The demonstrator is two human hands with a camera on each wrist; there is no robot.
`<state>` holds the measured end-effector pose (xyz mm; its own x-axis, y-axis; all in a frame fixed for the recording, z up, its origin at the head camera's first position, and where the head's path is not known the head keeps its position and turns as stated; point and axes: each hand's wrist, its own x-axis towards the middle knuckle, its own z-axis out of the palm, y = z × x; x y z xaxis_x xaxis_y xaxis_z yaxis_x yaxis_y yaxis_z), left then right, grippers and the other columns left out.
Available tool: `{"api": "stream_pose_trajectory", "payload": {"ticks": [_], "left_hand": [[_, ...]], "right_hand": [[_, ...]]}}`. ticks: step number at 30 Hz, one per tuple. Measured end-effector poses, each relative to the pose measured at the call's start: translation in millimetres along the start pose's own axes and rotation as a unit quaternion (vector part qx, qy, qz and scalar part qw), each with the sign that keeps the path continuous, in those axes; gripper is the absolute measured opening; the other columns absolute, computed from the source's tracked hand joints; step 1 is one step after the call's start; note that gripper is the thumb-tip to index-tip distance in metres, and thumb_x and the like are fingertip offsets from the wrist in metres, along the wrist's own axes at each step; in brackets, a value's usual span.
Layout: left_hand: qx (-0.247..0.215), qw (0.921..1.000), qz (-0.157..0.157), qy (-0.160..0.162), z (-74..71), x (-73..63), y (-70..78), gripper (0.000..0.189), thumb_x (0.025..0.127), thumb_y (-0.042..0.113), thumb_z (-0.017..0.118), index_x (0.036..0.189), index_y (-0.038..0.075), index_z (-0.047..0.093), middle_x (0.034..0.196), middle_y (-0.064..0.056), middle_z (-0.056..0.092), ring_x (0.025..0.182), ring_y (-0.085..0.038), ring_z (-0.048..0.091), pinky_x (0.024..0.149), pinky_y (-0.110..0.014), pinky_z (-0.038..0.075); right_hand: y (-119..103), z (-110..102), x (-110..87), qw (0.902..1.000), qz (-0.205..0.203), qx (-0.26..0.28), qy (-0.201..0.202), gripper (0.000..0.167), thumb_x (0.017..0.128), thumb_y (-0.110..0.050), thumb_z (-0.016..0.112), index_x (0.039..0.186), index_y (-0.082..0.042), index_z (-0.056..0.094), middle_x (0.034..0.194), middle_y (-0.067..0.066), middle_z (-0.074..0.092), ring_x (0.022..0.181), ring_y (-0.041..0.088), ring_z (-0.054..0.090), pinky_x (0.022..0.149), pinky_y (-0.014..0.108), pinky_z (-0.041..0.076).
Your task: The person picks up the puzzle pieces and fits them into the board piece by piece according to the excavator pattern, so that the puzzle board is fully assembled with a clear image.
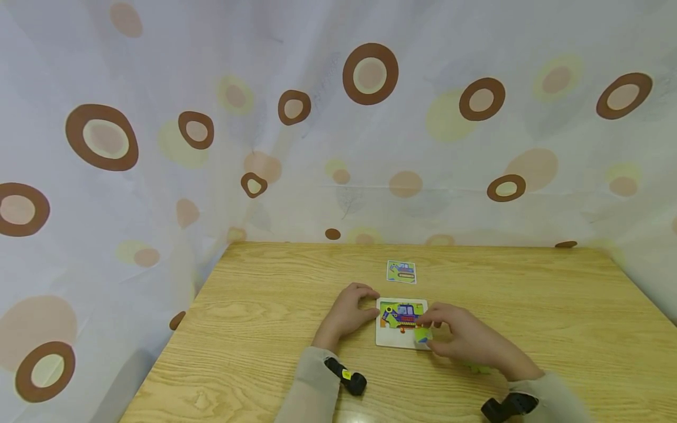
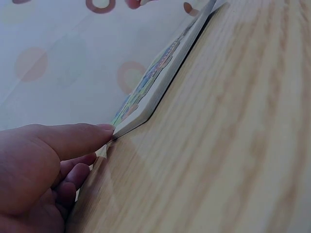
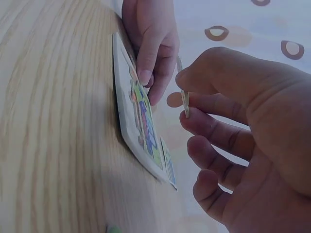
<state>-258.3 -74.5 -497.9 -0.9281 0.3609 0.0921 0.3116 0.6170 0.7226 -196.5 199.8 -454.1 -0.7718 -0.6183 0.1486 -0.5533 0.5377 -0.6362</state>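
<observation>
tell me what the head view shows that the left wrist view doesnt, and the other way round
Only the head view shows the picture card beyond the puzzle board, the coloured face of the piece pinched in the right hand, and the black wrist devices.

Only the left wrist view shows the board's thickness from the side and the fingers of the left hand bent below its thumb.

Both share the left hand at the board, the wooden tabletop and the spotted backdrop; the left wrist view also catches what seems a right fingertip.
</observation>
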Motion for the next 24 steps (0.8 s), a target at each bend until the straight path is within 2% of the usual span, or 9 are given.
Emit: {"api": "stream_pose_trajectory", "payload": {"ticks": [12, 17, 24], "left_hand": [[0.0, 1.0, 0.005, -0.002, -1.3, -1.1, 1.6, 0.031, 0.093, 0.022, 0.071, 0.122, 0.015, 0.069, 0.131, -0.001, 0.055, 0.126, -0.024, 0.049, 0.108, -0.042, 0.038], [-0.001, 1.0, 0.008, 0.0, -1.3, -0.7, 1.4, 0.03, 0.093, 0.023, 0.071, 0.122, 0.015, 0.069, 0.129, 0.0, 0.055, 0.125, -0.024, 0.05, 0.107, -0.041, 0.039], [0.001, 1.0, 0.008, 0.0, -0.8, -0.1, 0.4, 0.03, 0.093, 0.023, 0.071, 0.122, 0.016, 0.069, 0.129, 0.0, 0.055, 0.124, -0.023, 0.05, 0.107, -0.041, 0.04]], "right_hand": [[-13, 7, 17.1, 0.9996, -0.022, 0.016, -0.004, 0.033, 0.088, -0.01, 0.073, 0.121, -0.009, 0.07, 0.101, -0.008, 0.061, 0.085, 0.02, 0.055, 0.07, 0.034, 0.049], [-14, 9, 23.0, 0.9996, -0.018, 0.022, -0.006, 0.031, 0.089, -0.012, 0.072, 0.12, -0.008, 0.07, 0.102, -0.005, 0.061, 0.086, 0.02, 0.056, 0.07, 0.034, 0.05], [-10, 14, 32.1, 0.9989, -0.021, 0.035, -0.023, 0.03, 0.09, -0.013, 0.072, 0.118, -0.006, 0.069, 0.105, -0.002, 0.062, 0.095, 0.019, 0.061, 0.081, 0.037, 0.055]]}}
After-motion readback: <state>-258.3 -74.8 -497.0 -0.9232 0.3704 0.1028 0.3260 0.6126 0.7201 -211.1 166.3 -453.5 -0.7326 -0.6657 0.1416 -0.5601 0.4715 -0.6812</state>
